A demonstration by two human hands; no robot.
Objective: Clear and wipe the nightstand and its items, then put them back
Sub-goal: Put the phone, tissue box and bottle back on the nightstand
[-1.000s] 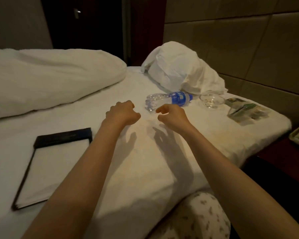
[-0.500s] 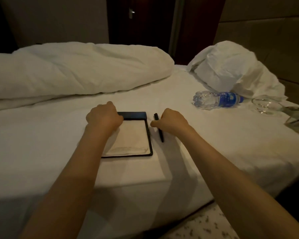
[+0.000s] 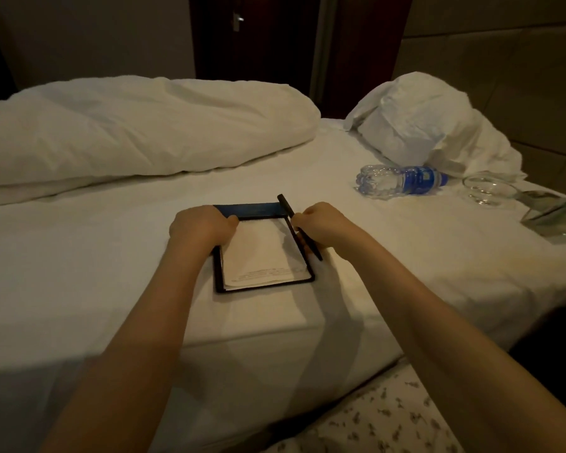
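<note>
A black notepad holder (image 3: 264, 284) with white paper lies on the white bed sheet near the mattress edge. My left hand (image 3: 199, 225) grips its left side near the top, thumb on the paper. My right hand (image 3: 321, 223) holds a black pen (image 3: 285, 204) at the holder's right edge; the pen's lower half runs under my fingers. Further right on the bed lie a clear water bottle (image 3: 389, 182) with a blue label, a glass ashtray (image 3: 486, 190) and a small stack of packets (image 3: 551, 213).
A rolled white duvet (image 3: 128, 129) lies across the back of the bed. A crumpled white pillow (image 3: 415, 122) leans at the padded headboard (image 3: 504, 60). A dark door (image 3: 252, 34) stands behind. My patterned trouser leg (image 3: 383, 423) is at the bottom.
My view swung left from the bottle to the notepad holder. Both hands closed in on it: the left now grips its side and the right has lifted the pen off the sheet.
</note>
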